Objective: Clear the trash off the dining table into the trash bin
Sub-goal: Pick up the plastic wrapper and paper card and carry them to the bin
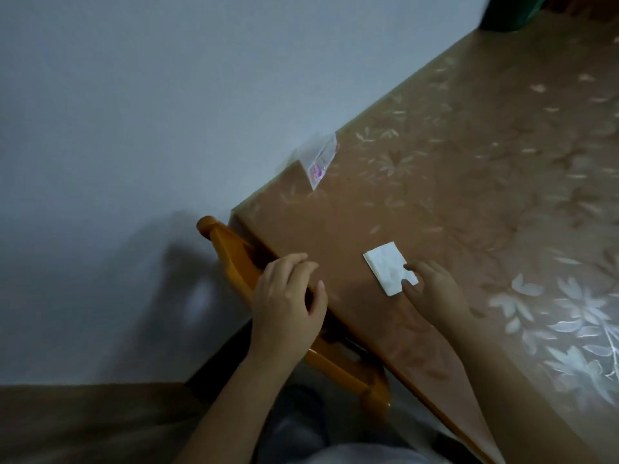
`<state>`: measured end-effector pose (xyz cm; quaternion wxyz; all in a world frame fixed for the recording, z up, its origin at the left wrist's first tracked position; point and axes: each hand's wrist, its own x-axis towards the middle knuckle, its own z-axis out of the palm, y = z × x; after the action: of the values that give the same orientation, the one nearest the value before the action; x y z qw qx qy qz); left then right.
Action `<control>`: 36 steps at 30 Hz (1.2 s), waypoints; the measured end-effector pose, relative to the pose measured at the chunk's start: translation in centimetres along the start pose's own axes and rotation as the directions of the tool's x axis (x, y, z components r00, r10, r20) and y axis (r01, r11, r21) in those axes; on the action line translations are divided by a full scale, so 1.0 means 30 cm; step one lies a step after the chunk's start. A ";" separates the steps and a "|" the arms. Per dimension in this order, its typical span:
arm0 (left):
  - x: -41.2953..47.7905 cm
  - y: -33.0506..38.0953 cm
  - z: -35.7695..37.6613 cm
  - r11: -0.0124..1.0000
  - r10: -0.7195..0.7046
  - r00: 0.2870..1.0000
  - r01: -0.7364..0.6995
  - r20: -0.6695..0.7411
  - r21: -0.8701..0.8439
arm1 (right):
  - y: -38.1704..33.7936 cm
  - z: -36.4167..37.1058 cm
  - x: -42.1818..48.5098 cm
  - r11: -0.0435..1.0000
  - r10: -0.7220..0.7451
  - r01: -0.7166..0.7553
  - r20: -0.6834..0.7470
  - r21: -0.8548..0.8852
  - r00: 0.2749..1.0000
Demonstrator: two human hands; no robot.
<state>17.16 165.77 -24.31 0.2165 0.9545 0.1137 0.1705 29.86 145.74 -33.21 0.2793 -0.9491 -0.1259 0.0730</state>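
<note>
A folded white napkin (388,267) lies flat on the brown dining table (469,195) near its front edge. My right hand (432,293) rests on the table with its fingertips touching the napkin's near corner, fingers apart. My left hand (288,296) lies over the table edge and the chair back, fingers loosely curled with nothing in them. A clear plastic wrapper with pink print (320,160) sits at the table's far edge against the wall. No trash bin is in view.
An orange wooden chair (234,252) is pushed under the table's front edge. A white wall runs along the table's left side. A dark green object (509,11) stands at the table's far corner. The tablecloth has a pale floral pattern.
</note>
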 end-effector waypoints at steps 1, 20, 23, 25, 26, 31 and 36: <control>0.036 -0.025 0.000 0.999 0.032 0.999 -0.032 0.028 0.001 | -0.002 0.021 0.017 0.999 0.047 -0.047 0.007 0.008 0.999; 0.387 -0.301 0.078 0.932 0.335 0.919 -0.289 0.210 -0.219 | -0.084 0.240 0.112 0.895 0.445 -0.445 -0.114 0.027 0.888; 0.406 -0.316 0.092 0.926 0.347 0.909 -0.293 0.229 -0.240 | -0.104 0.248 0.112 0.877 0.480 -0.471 -0.144 0.093 0.865; 0.419 -0.329 0.105 0.924 0.352 0.905 -0.294 0.241 -0.246 | -0.118 0.256 0.111 0.853 0.520 -0.505 -0.147 0.130 0.841; 0.425 -0.337 0.112 0.921 0.361 0.901 -0.303 0.240 -0.246 | -0.122 0.260 0.112 0.842 0.538 -0.520 -0.145 0.145 0.830; 0.498 -0.362 0.161 0.931 0.337 0.912 -0.286 0.232 -0.227 | -0.143 0.237 0.140 0.831 0.543 -0.516 -0.104 0.208 0.833; 0.632 -0.357 0.220 0.962 0.216 0.964 -0.183 0.156 -0.204 | -0.190 0.176 0.246 0.875 0.462 -0.416 -0.168 0.250 0.871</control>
<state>35.47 178.25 -29.51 0.2962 0.9479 -0.0197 0.1159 34.69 155.14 -34.98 0.3642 -0.9207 0.1342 0.0409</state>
